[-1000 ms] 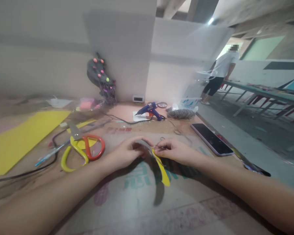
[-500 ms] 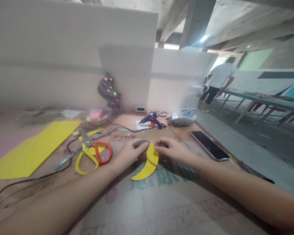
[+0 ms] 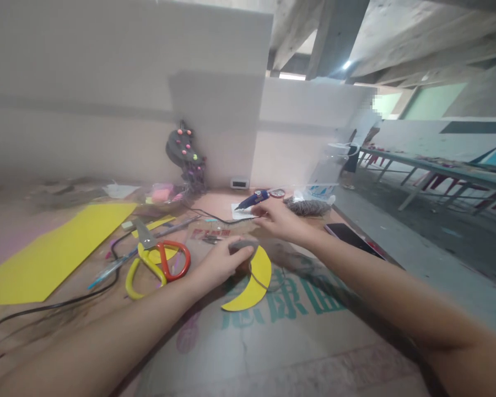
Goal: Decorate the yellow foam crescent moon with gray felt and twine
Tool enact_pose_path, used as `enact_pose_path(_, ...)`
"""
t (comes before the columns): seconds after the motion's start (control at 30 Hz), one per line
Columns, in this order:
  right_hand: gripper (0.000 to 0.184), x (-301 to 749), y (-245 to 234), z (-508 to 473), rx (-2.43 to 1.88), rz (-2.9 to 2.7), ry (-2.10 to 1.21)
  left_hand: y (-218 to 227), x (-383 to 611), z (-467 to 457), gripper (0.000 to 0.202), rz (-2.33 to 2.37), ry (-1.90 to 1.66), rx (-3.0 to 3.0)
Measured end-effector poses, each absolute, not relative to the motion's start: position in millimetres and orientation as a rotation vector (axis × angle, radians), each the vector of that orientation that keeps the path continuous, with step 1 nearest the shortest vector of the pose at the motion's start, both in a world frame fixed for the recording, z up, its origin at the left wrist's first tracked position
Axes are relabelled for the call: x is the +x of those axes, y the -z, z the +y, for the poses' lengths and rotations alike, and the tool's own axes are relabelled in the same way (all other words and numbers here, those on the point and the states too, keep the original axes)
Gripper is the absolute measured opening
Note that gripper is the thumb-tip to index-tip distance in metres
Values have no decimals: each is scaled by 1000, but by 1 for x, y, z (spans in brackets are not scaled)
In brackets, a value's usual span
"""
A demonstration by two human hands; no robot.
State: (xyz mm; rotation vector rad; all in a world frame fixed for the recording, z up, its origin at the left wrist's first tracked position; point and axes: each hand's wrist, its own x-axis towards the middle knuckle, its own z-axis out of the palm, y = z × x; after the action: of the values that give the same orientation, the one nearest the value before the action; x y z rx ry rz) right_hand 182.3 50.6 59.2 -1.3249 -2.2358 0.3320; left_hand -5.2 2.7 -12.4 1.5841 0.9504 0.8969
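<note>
My left hand (image 3: 227,259) pinches a yellow crescent (image 3: 254,284), its upper end wrapped in grey yarn, just above the table. A grey strand runs across the crescent's middle. My right hand (image 3: 275,218) is at the blue glue gun (image 3: 253,199) and covers its handle; whether the fingers are closed round it I cannot make out. The gun's nozzle points left over a small white piece (image 3: 237,211). Grey yarn (image 3: 310,208) lies in a bundle right of this hand.
Yellow-and-red-handled scissors (image 3: 159,259) lie left of my left hand, near a large yellow sheet (image 3: 62,251). A black cord (image 3: 53,301) crosses the left side. A phone (image 3: 353,240) lies at the right edge, partly behind my forearm. A person (image 3: 351,157) stands beyond.
My right hand has left the crescent and moved forward to the glue gun. My left hand still holds the crescent, now slightly turned. The person in the background has moved left.
</note>
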Motion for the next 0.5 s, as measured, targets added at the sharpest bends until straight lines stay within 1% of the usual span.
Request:
enact_pose_path(0.03,15,192,-58,55,-1364,-2195,-271,13,-5,3,33,947,-902,1578)
enact_pose_path(0.07,17,202,-55,60,-1412,-2143,-219,13,-5,3,33,944,-902,1573)
enact_pose_path(0.13,27,224,-48,73,-1502,-2045,-167,11,-5,3,33,940,-891,1572)
enact_pose_path(0.23,40,243,-35,93,-1585,-1965,-217,7,-5,2,31,960,-880,1605)
enact_pose_path(0.3,46,244,-30,104,-1592,-1956,-308,5,-6,2,30,973,-879,1634)
enact_pose_path(0.37,44,238,-27,113,-1552,-1972,-414,5,-6,2,30,973,-860,1651)
enact_pose_path(0.5,33,219,-24,127,-1472,-1941,-566,6,-6,3,32,971,-834,1637)
